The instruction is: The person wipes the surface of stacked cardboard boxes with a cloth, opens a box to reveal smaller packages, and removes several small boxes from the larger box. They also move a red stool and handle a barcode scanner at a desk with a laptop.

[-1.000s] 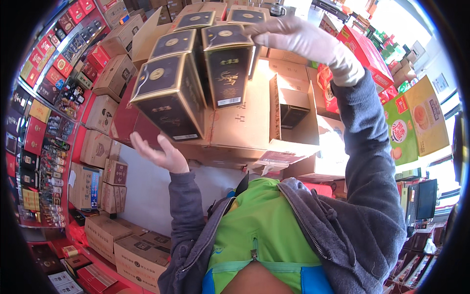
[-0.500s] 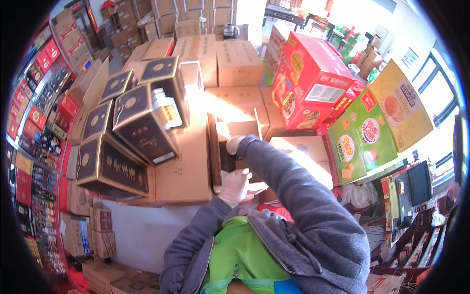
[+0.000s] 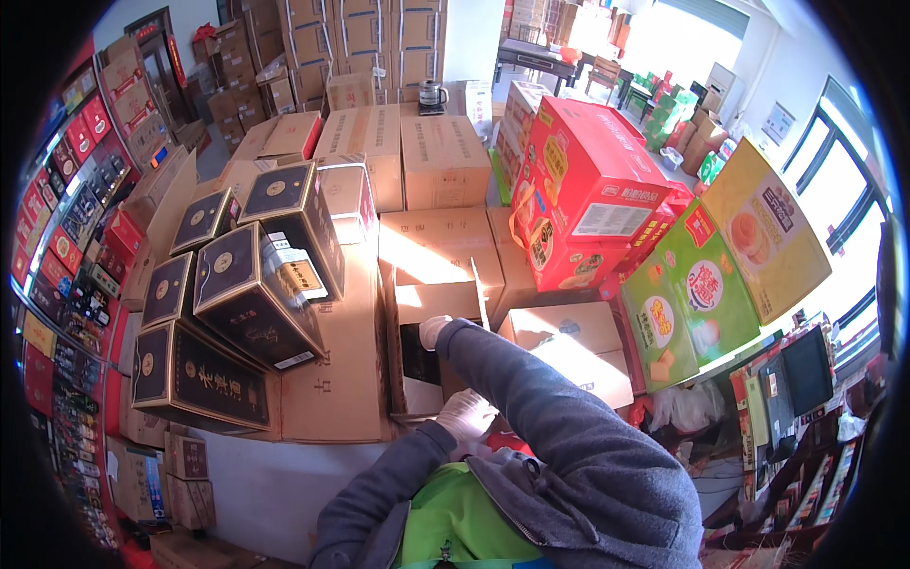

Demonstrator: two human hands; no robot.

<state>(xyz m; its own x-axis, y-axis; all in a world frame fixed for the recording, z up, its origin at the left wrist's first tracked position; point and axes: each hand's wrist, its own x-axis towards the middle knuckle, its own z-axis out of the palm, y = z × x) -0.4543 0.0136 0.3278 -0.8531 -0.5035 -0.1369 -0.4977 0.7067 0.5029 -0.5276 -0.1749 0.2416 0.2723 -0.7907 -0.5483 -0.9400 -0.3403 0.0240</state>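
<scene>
Low in the frame's centre, the gloved left hand (image 3: 466,414) is resting closed on the front edge of the open cardboard carton (image 3: 431,356). Just above it, the gloved right hand (image 3: 432,330) is reaching inside; I cannot tell its grip. Black gift boxes (image 3: 248,284) are sitting stacked at left.

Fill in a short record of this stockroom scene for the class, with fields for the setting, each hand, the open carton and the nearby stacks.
setting: storeroom stacked with cartons
right hand: white glove, reaching into the open brown carton, touching a dark box inside
left hand: white glove, at the carton's near edge
left of carton: black gift boxes stacked on brown cartons
right of carton: red cartons, green cartons
clothing: grey jacket sleeve
</scene>
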